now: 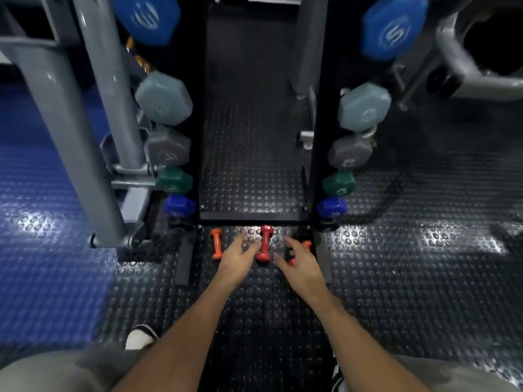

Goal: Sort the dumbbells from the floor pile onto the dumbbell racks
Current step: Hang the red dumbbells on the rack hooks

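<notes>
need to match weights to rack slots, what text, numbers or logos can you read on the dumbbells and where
Right big blue dumbbell: "5" inside rings.
Left big blue dumbbell: pale mark, blurred, unreadable.
Pale teal pair, grey pair, green pair, small blue pair: faint marks, unreadable.
Red dumbbell, orange dumbbell: no text visible.

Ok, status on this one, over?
Left hand open, right hand open, neither gripping. Red dumbbell on floor between them. Two orange dumbbells flank it. Nothing blocking.
</notes>
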{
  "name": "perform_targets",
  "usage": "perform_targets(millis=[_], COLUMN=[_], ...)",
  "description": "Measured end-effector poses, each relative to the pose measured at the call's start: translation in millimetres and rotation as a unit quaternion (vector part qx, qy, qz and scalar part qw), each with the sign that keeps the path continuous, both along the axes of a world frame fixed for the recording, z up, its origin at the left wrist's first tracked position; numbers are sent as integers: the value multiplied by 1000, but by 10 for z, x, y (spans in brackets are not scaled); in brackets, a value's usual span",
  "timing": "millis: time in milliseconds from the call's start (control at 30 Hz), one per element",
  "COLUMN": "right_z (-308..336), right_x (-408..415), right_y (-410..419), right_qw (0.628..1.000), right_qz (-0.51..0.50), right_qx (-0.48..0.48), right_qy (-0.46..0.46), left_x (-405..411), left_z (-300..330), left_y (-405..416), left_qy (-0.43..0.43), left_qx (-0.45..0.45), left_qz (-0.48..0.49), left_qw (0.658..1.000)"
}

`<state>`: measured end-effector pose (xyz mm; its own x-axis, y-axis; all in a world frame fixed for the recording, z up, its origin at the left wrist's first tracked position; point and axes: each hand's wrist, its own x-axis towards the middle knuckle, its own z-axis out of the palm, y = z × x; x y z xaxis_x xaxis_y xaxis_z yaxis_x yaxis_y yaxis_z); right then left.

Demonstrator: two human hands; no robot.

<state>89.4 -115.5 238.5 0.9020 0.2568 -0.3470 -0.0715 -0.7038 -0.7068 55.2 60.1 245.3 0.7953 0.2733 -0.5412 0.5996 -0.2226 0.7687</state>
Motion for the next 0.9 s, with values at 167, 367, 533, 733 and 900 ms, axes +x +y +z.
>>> perform_targets(millis=[167, 367, 533, 733, 900], right_z=[-675, -1365, -1872, -2388, -2677], right_x=[266, 575, 885, 1304, 1574], right_y=[43, 77, 104, 203, 310], right_qw=[999, 990, 985, 985, 990], right_qz=[31, 79, 100, 80, 93], right_qx=[-29, -94, -106, -110, -99], right_qy=[29, 68, 95, 104, 42], left_x=[116, 263, 488, 806, 1000], left_z=[-686, -1406, -1959, -2533, -2824], left_y=[0, 12, -28, -89, -190], left_qy=[49, 83, 111, 129, 152], left_qx=[5, -2, -3, -8, 8], left_qz=[2, 10, 37, 67, 44], left_qw=[999, 997, 993, 989, 987])
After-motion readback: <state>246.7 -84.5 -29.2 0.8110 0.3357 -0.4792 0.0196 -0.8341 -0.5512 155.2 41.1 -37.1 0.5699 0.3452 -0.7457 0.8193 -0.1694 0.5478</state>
